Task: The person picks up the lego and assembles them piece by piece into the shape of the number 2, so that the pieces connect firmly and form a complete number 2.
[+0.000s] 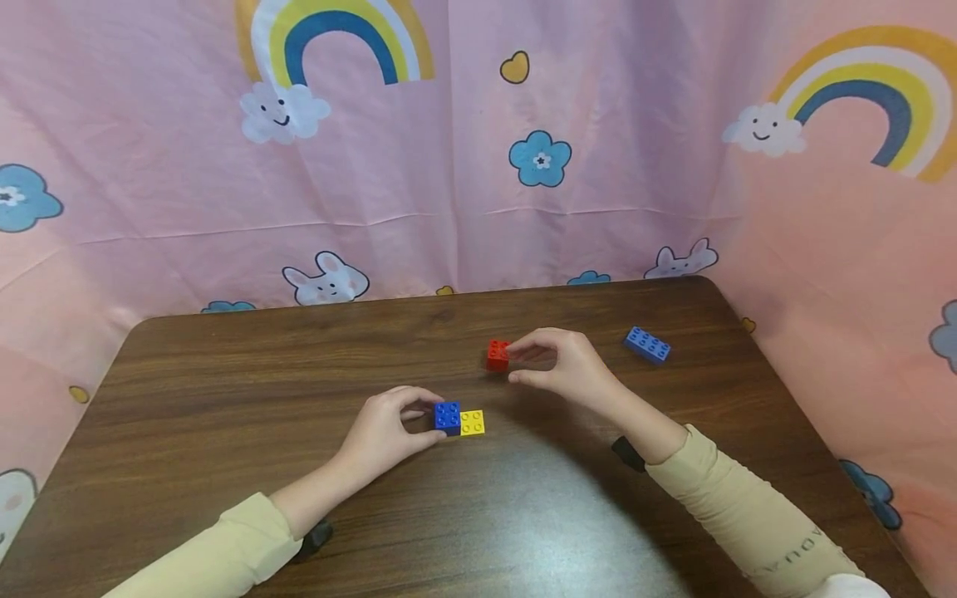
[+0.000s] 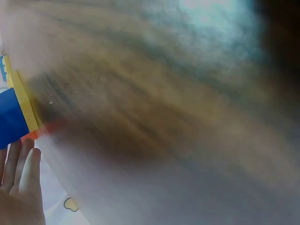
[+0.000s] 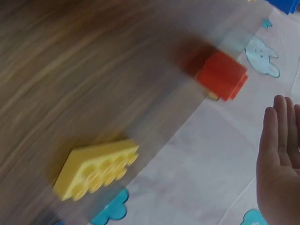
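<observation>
In the head view, a dark blue brick [image 1: 447, 418] is held between the thumb and fingers of my left hand [image 1: 381, 432]; a yellow brick [image 1: 473, 423] adjoins its right side. The left wrist view has the blue brick [image 2: 11, 118] against the yellow one [image 2: 26, 101], above the fingers of my left hand [image 2: 21, 180]. My right hand [image 1: 571, 367], thumb and fingers apart, is just right of a red brick [image 1: 497, 355]. The right wrist view shows the red brick [image 3: 222, 75] apart from my right hand [image 3: 281, 164].
A lighter blue brick [image 1: 647, 345] lies on the wooden table [image 1: 247, 365] at the back right. A long yellow brick [image 3: 96, 169] shows in the right wrist view; I cannot make it out in the head view. A patterned pink curtain [image 1: 404, 183] hangs behind the table.
</observation>
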A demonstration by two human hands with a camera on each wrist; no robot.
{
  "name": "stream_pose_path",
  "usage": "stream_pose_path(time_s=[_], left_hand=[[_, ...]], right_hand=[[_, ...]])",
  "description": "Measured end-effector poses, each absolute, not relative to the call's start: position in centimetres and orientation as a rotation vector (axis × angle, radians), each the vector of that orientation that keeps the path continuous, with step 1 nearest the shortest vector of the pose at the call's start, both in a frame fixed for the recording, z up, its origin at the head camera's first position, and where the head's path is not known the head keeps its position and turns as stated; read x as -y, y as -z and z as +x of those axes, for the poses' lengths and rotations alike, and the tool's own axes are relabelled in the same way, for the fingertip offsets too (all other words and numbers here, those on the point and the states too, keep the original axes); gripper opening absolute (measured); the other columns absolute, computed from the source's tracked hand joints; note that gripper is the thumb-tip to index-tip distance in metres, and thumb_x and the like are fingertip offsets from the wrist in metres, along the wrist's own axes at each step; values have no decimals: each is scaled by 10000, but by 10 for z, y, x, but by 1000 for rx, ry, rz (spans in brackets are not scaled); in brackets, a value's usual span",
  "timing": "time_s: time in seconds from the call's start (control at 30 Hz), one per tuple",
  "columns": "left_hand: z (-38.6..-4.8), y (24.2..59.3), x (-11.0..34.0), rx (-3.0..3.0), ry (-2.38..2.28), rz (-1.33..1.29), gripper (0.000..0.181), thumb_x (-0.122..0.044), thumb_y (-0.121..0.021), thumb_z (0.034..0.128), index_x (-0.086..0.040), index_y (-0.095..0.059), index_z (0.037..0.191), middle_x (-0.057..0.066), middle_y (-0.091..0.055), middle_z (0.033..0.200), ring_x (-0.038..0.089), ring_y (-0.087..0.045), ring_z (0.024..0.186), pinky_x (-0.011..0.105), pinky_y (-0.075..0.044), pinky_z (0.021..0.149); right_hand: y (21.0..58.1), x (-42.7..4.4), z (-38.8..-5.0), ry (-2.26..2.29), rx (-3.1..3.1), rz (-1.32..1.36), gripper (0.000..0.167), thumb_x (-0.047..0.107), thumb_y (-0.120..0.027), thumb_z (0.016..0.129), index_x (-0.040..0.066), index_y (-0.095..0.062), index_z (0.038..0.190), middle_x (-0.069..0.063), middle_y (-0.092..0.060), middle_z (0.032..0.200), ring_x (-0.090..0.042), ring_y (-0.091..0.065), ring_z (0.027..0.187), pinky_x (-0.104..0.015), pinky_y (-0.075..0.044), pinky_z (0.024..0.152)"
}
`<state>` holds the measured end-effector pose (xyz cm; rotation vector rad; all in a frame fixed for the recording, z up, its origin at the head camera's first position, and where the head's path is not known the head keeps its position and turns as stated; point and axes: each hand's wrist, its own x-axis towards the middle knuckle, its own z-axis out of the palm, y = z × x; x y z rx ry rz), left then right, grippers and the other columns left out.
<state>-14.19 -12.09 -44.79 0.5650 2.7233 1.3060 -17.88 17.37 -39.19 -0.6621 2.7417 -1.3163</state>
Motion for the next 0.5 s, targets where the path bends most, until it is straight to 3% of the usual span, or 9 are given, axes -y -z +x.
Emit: stream_pose_path(time_s=[0.3, 0.5], left_hand=[[-142, 447, 122, -2702, -1350, 562, 357, -61, -924, 812, -45, -781, 1138, 149, -779, 1177, 318, -783, 1077, 326, -665, 925], [-143, 448, 121, -2658, -1388, 562, 342, -43, -906, 828, -20, -780, 1144, 179, -784, 1172, 309, -797, 1043, 311, -672, 893]], right_hand=[[393, -206, -184, 1327, -2822, -561, 360, 109, -883, 874, 20, -770, 1204, -131, -801, 1157, -315, -772, 1061, -583, -632, 951], [395, -233, -187, 1315, -2857, -440, 337, 100, -853, 904, 17, -763, 1219, -169, -786, 1184, -347, -766, 1075, -578, -631, 978]])
